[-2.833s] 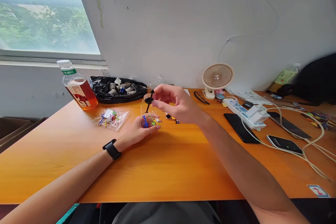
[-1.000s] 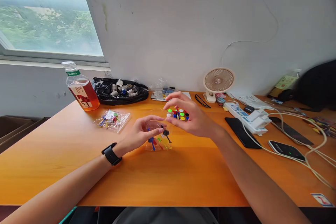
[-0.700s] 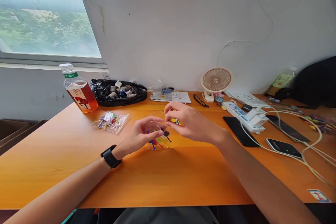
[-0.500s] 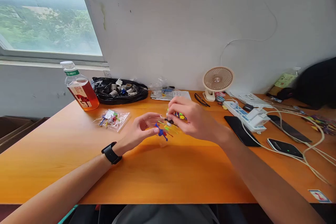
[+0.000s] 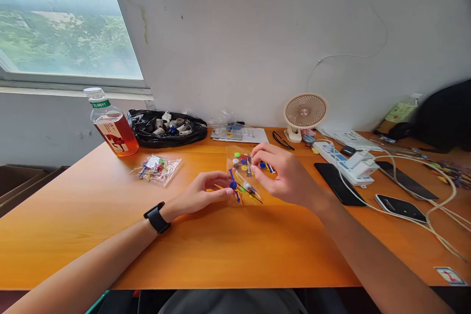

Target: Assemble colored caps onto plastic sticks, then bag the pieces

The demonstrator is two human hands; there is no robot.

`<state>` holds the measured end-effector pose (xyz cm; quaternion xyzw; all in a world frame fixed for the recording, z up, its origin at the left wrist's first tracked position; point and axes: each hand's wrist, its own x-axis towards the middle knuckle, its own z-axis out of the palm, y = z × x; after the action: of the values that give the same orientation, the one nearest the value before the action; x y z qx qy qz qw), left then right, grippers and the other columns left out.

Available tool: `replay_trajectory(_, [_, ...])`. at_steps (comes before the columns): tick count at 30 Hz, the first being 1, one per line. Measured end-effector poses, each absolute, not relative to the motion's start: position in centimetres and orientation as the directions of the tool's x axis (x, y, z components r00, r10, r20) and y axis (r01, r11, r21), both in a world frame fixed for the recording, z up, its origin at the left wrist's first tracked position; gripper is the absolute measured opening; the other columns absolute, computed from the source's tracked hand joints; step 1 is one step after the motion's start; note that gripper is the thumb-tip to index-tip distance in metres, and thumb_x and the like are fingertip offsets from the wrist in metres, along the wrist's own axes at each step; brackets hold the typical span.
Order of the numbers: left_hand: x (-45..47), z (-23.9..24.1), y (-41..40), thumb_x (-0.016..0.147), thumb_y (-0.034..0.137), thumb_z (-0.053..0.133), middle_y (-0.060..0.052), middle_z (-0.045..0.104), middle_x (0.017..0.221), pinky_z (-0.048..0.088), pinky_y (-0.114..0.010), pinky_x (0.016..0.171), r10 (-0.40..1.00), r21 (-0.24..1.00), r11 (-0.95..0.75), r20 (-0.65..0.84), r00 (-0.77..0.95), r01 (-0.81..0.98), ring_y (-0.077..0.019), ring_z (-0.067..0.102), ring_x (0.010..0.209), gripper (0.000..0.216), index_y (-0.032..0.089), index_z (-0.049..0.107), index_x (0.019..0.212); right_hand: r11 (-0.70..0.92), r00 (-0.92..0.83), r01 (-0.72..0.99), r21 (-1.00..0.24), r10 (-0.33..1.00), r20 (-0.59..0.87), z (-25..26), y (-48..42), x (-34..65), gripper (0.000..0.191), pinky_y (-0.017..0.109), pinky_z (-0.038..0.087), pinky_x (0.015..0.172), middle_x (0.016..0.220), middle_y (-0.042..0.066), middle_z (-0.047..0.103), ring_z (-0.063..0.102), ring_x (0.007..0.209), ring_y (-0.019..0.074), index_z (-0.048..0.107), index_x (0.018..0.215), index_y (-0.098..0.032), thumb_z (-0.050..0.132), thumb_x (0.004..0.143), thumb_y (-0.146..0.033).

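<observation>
My left hand (image 5: pixel 202 190), with a black watch on its wrist, pinches a blue plastic piece (image 5: pixel 233 185) with pointed arms between thumb and fingers. Thin red and orange bits show around that piece. Close by lies a clear plastic bag (image 5: pixel 231 154) with small coloured parts on or in it; I cannot tell which. A slim black piece (image 5: pixel 255 195) and a white piece (image 5: pixel 247 185) are near its front. My right hand (image 5: pixel 277 171) is over the bag's right side, fingers curved and apart, tips at a greyish stick-like part (image 5: pixel 249 166).
Another clear bag of coloured parts (image 5: pixel 157 168) lies to the left. Behind it stand a bottle of reddish drink (image 5: pixel 117 132) and a black plastic bag (image 5: pixel 140 130). A small fan (image 5: pixel 305 111), a power strip (image 5: pixel 340 163), cables and a phone (image 5: pixel 399 207) occupy the right.
My right hand has moved slightly right and let go of the dark piece, which now lies by the bag's front. My left hand has shifted a little right with the blue piece.
</observation>
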<state>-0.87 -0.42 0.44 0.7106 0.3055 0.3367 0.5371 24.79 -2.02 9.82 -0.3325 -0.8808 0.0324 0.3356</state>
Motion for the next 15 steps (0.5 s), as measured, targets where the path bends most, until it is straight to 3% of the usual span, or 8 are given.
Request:
replay_trajectory(4, [-0.2, -0.4, -1.0, 0.099, 0.048, 0.07, -0.01, 0.079, 0.116, 0.059, -0.033, 0.086, 0.808, 0.941, -0.311, 0.189, 0.558, 0.132, -0.0237, 0.074, 0.1, 0.038, 0.015, 0.076, 0.118, 0.746, -0.53, 0.456, -0.485, 0.665, 0.525, 7.8, -1.9, 26.0, 0.004, 0.037, 0.052, 0.093, 0.109, 0.007, 0.067, 0.065, 0.106, 0.0222, 0.062, 0.097, -0.021, 0.062, 0.099, -0.018])
replay_trajectory(7, [0.2, 0.0, -1.2, 0.102, 0.045, 0.065, -0.009, 0.079, 0.115, 0.059, -0.032, 0.086, 0.776, 0.89, -0.415, 0.238, 0.584, 0.19, -0.0225, 0.074, 0.099, 0.034, 0.017, 0.076, 0.118, 0.699, -0.518, 0.393, -0.597, 0.705, 0.484, 7.1, -2.0, 26.6, 0.006, 0.036, 0.055, 0.091, 0.115, 0.007, 0.068, 0.066, 0.103, 0.0208, 0.066, 0.101, -0.022, 0.07, 0.097, -0.024])
replay_trajectory(12, [-1.6, 3.9, -3.0, 0.098, 0.042, 0.07, -0.007, 0.078, 0.121, 0.062, -0.035, 0.09, 0.795, 0.697, -0.577, 0.363, 0.485, 0.425, -0.0247, 0.074, 0.106, 0.032, 0.025, 0.074, 0.124, 0.657, -0.499, 0.379, -0.652, 0.738, 0.453, 6.3, -1.8, 27.0, 0.008, 0.035, 0.054, 0.086, 0.097, 0.004, 0.07, 0.066, 0.092, 0.0192, 0.067, 0.09, -0.022, 0.068, 0.098, -0.021])
replay_trajectory(15, [-4.2, 6.1, -7.7, 0.095, 0.051, 0.072, -0.003, 0.078, 0.119, 0.064, -0.038, 0.095, 0.746, 0.656, -0.634, 0.38, 0.548, 0.409, -0.0257, 0.074, 0.109, 0.036, 0.037, 0.073, 0.128, 0.651, -0.485, 0.375, -0.66, 0.744, 0.459, 5.8, -1.6, 27.2, 0.007, 0.034, 0.053, 0.084, 0.096, 0.004, 0.07, 0.065, 0.089, 0.0183, 0.068, 0.09, -0.021, 0.068, 0.097, -0.02])
